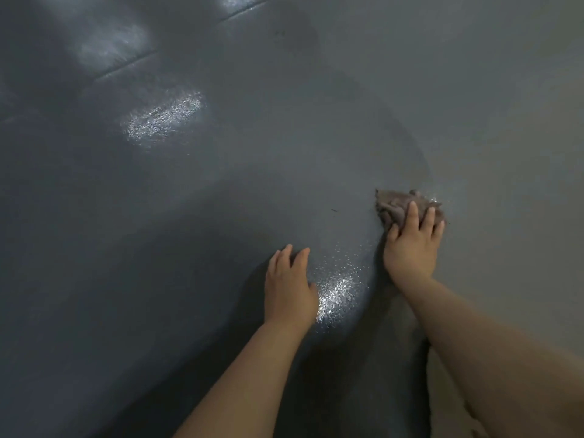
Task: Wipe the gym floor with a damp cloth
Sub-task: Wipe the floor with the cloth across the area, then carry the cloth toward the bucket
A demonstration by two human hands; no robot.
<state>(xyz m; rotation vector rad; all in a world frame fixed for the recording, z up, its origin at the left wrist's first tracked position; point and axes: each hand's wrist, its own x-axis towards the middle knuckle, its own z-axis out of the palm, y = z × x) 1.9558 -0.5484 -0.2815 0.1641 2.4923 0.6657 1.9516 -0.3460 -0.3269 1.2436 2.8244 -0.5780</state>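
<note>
**A:** Head view, bottom of the frame first: both forearms come up from the lower edge. The left hand is planted flat on the floor, fingers straight and only slightly spread, holding nothing. Looks like it's just propping the person up.

**B:** And the cloth?

**A:** The cloth is right of centre, bunched up under the right hand. Fingers are splayed and pressing down on top of it, not really wrapped round it. The wad sticks out past the fingertips, toward the upper left of them, so it's leading the hand.

**B:** So which way does it go from there?

**A:** My guess is right or up. The cloth sits right on the curved edge where the darker, wet-looking patch meets the paler, duller floor on the right side of the frame. The right hand is obviously the one doing it. Further up, upper left, there are shiny glare patches and a seam line.
</note>
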